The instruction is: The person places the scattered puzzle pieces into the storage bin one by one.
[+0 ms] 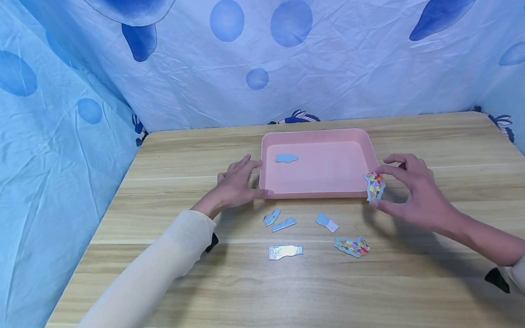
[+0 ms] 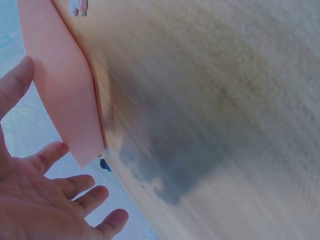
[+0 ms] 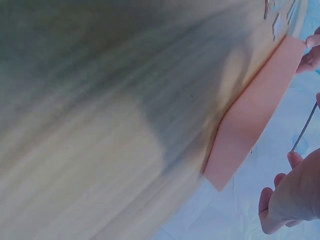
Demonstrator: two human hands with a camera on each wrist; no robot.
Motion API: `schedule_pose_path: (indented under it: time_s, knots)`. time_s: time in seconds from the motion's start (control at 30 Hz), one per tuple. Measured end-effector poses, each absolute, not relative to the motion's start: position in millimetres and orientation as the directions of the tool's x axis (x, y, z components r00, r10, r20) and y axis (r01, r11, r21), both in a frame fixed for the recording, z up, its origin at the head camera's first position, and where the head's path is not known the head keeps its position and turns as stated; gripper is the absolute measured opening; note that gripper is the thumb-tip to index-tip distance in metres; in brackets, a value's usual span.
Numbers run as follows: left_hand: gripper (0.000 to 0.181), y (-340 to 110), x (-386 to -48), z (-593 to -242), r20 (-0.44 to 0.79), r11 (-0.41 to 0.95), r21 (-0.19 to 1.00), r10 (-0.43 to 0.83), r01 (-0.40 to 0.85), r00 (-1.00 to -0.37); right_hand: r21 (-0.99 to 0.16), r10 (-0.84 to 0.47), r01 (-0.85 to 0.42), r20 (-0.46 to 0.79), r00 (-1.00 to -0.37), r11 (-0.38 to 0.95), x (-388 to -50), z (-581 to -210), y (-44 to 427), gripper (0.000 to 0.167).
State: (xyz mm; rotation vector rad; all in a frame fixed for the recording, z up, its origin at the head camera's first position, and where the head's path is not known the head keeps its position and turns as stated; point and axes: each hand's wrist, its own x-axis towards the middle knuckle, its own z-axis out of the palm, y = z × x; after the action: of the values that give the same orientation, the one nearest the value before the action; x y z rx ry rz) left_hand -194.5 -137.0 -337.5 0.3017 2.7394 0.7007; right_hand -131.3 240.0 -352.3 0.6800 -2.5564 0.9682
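Observation:
A pink tray (image 1: 322, 194) lies on the wooden table with one light-blue piece (image 1: 286, 158) inside at its left. The left hand (image 1: 237, 187) touches the tray's left side, thumb at the near corner and fingers spread; the left wrist view shows this hand (image 2: 45, 190) against the tray wall (image 2: 65, 85). Between thumb and index finger, the right hand (image 1: 417, 190) pinches a colourful puzzle piece (image 1: 374, 186) over the tray's near right corner. From the right wrist, the piece (image 3: 304, 129) appears edge-on in the hand (image 3: 295, 192).
In front of the tray lie two small blue pieces (image 1: 271, 217) (image 1: 284, 225), a blue-and-pale piece (image 1: 327, 222), a shiny pale piece (image 1: 285, 252) and a colourful piece (image 1: 352, 247). A blue patterned cloth (image 1: 187, 79) hangs behind the table.

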Motion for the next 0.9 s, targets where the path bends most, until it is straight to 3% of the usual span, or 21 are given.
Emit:
schedule_pose_path:
  time_s: [0.9]
  knots:
    - [0.087, -139, -196, -337, -0.237, 0.855, 0.503, 0.280, 0.129, -0.930, -0.574, -0.332, -0.496, 0.371, -0.867, 0.652, -178, -329, 224, 0.049]
